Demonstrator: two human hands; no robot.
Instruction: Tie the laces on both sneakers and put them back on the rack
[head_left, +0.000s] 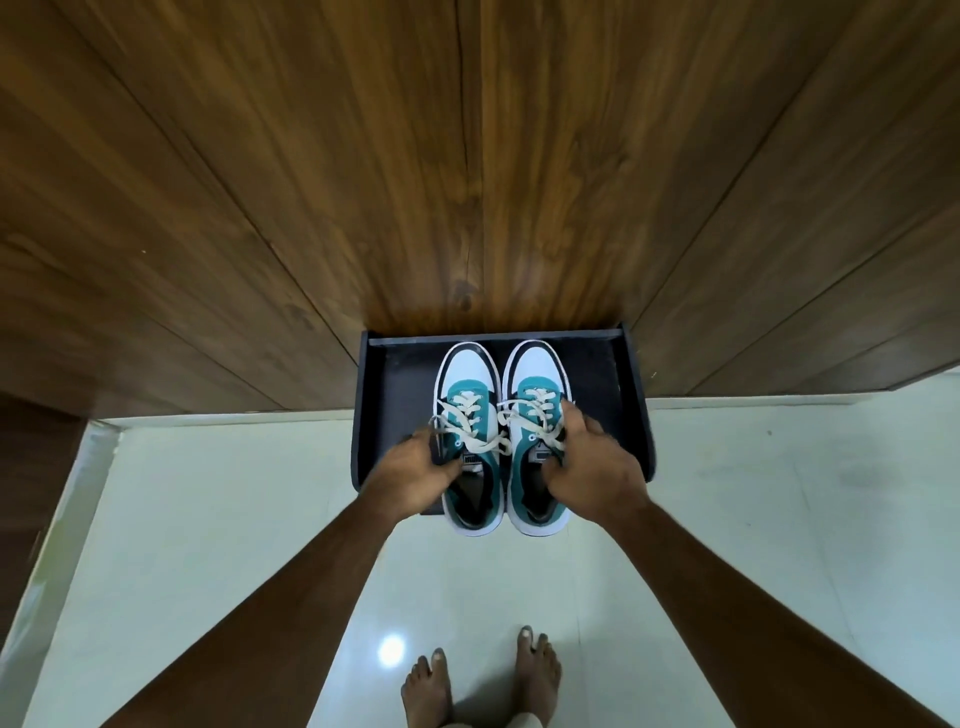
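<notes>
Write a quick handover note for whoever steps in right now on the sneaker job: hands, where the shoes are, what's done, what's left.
Left hand grips the left sneaker at its collar; right hand grips the right sneaker the same way.
Both sneakers sit side by side on the dark rack, toes toward the wooden wall, heels overhanging the front edge.
Laces look loosely knotted, ends trailing; whether the bows are finished cannot be told.
Left: check the knots, push the pair fully in, let go.

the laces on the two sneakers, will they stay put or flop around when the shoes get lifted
The laces look soft and flat, lying in loose loops, so they would probably dangle and swing. The left sneaker and right sneaker look firm-soled, so each hand's grip should lift them without sagging.
</notes>
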